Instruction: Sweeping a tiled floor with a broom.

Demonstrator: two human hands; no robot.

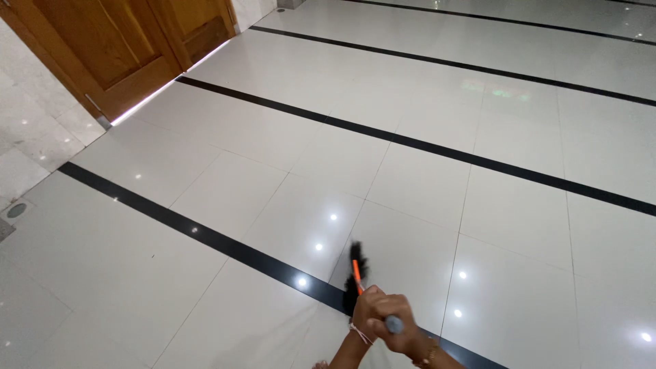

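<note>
Orange-handled broom (356, 275) w/ black bristles sits on the glossy tile floor (424, 184), just past a black inlay strip (205, 234). Both hands, left hand (369, 311) & right hand (400, 328), have fingers wrapped shut on its grey grip; mid-sweep, I'd judge. Wide open floor ahead & right; wooden door (109, 48) + wall far left.
</note>
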